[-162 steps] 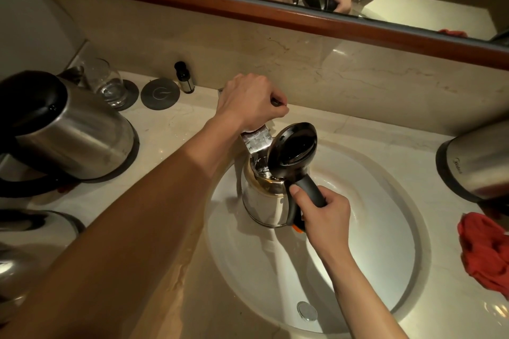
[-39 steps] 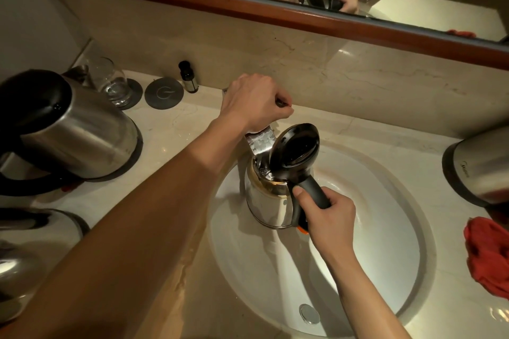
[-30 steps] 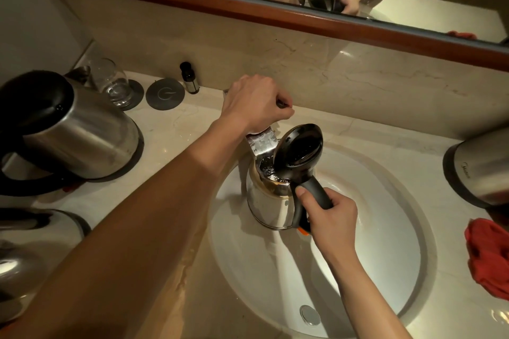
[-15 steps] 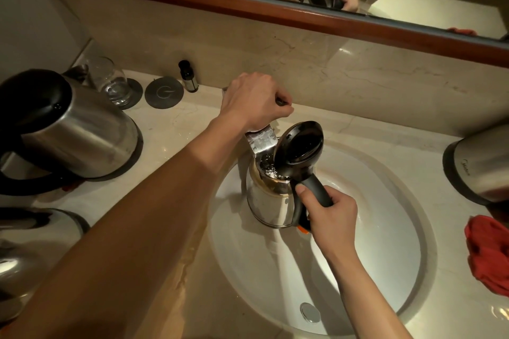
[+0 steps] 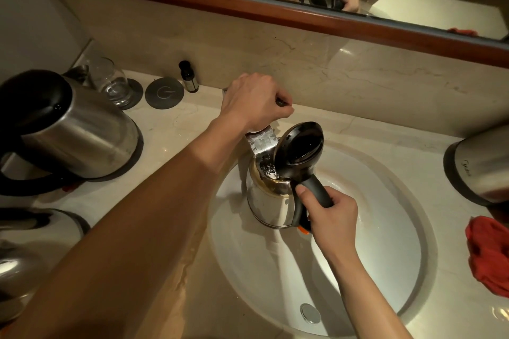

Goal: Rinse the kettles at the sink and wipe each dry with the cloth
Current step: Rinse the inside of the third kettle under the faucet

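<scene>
A steel kettle (image 5: pixel 268 202) with its black lid (image 5: pixel 298 147) flipped up stands in the white sink (image 5: pixel 385 242), directly under the flat tap spout (image 5: pixel 261 142). Water runs from the spout into its mouth. My right hand (image 5: pixel 329 216) grips the kettle's black handle. My left hand (image 5: pixel 254 102) is curled round the tap lever behind the spout, which it mostly hides. A red cloth (image 5: pixel 489 254) lies crumpled on the counter at the right edge.
Two steel kettles sit at the left, one (image 5: pixel 68 129) with its lid open and another (image 5: pixel 30 253) at the near edge. A further kettle (image 5: pixel 482 165) stands at the right. A glass (image 5: pixel 111 81), a grey coaster (image 5: pixel 164 93) and a small dark bottle (image 5: pixel 188 77) line the back wall.
Almost nothing differs. Both hands keep their holds, and the kettle has stayed under the running tap with only slight shifts.
</scene>
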Tool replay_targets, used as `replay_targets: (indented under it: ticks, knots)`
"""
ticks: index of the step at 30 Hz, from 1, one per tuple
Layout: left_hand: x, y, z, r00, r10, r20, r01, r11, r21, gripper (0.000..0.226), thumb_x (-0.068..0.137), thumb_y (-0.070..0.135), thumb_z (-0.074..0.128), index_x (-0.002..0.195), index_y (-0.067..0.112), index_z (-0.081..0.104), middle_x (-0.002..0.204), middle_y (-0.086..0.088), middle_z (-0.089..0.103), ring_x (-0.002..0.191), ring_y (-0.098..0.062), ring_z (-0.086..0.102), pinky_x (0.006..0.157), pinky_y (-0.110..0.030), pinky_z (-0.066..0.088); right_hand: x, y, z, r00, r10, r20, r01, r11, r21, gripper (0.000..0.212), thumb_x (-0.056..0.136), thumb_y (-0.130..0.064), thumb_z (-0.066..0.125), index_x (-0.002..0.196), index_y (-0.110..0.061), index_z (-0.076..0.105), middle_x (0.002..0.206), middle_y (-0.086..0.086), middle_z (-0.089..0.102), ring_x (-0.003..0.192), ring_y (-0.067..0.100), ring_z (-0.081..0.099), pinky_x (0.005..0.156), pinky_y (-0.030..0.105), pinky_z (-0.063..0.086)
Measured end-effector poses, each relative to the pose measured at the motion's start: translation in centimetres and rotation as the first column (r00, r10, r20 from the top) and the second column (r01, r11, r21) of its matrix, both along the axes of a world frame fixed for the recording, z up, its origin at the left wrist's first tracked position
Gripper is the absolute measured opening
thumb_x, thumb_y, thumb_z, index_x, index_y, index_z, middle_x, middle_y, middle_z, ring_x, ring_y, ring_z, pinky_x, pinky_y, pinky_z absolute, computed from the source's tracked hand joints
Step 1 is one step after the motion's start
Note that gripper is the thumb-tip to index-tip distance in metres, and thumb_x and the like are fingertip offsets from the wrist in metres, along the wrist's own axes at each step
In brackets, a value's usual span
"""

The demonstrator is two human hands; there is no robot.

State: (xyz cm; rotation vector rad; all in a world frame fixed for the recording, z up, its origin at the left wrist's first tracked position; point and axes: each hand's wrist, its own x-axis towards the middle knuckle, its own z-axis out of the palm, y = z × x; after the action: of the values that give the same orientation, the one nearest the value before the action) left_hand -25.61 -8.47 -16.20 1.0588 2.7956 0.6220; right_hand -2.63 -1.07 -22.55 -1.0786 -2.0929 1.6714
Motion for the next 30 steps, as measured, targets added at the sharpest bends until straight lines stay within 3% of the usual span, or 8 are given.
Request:
replay_targets:
  ticks: [3,9,14,19,24,30]
  knots:
    - [-0.09,0.00,-0.08,1.000,0.003,-0.004,-0.003,1.000,-0.002,0.020,0.087,0.049,0.062,0.097,0.039,0.077,0.097,0.015,0.075,0.094,-0.015,0.066,0.088,-0.031,0.044,0.02,0.03,-0.17,1.000,0.012,-0.019,-0.012,1.000,0.012,0.045,0.081,-0.031,0.081,0.044,-0.026,0.056,0.042,-0.007,0.044,0.046,0.014,0.039,0.059,0.034,0.038]
    - [-0.12,0.02,-0.17,1.000,0.005,-0.005,-0.005,1.000,-0.011,0.019,0.087,0.049,0.062,0.096,0.040,0.077,0.096,0.016,0.075,0.093,-0.016,0.066,0.083,-0.030,0.044,0.05,0.09,-0.23,1.000,0.011,-0.022,-0.011,1.000,0.015,0.048,0.082,-0.027,0.083,0.044,-0.027,0.055,0.041,-0.007,0.044,0.046,0.013,0.039,0.058,0.032,0.037]
    - [-0.10,-0.02,-0.07,1.000,0.005,-0.001,-0.005,1.000,-0.006,0.019,0.087,0.049,0.062,0.095,0.040,0.077,0.096,0.015,0.075,0.093,-0.016,0.066,0.086,-0.031,0.045,0.06,-0.11,0.06,1.000,-0.007,-0.018,0.007,1.000,-0.021,0.040,0.072,-0.045,0.077,0.045,-0.025,0.054,0.042,-0.007,0.042,0.048,0.018,0.039,0.057,0.037,0.039]
    - [-0.02,-0.01,0.06,1.000,0.002,-0.009,-0.002,1.000,-0.009,0.019,0.087,0.048,0.063,0.096,0.039,0.077,0.096,0.015,0.075,0.093,-0.016,0.066,0.085,-0.031,0.043,0.13,0.16,-0.25,1.000,0.007,-0.003,-0.007,1.000,0.011,0.051,0.086,-0.020,0.083,0.044,-0.025,0.056,0.041,-0.007,0.046,0.046,0.013,0.041,0.058,0.033,0.039]
    - [-0.03,-0.04,0.10,1.000,0.002,-0.009,-0.002,1.000,-0.012,0.021,0.088,0.049,0.062,0.099,0.039,0.077,0.099,0.014,0.075,0.096,-0.017,0.065,0.087,-0.032,0.044,0.10,0.10,-0.21,1.000,0.009,-0.013,-0.009,1.000,0.024,0.047,0.084,-0.026,0.083,0.048,-0.019,0.054,0.044,-0.006,0.043,0.049,0.014,0.038,0.057,0.032,0.035]
    - [-0.24,-0.03,-0.16,1.000,0.004,-0.002,-0.004,1.000,-0.014,0.021,0.087,0.050,0.062,0.098,0.040,0.076,0.099,0.016,0.075,0.097,-0.017,0.066,0.086,-0.032,0.047,-0.03,-0.13,0.16,1.000,0.003,0.008,-0.003,1.000,-0.010,0.044,0.077,-0.036,0.082,0.045,-0.024,0.054,0.043,-0.006,0.043,0.049,0.017,0.039,0.057,0.035,0.038]
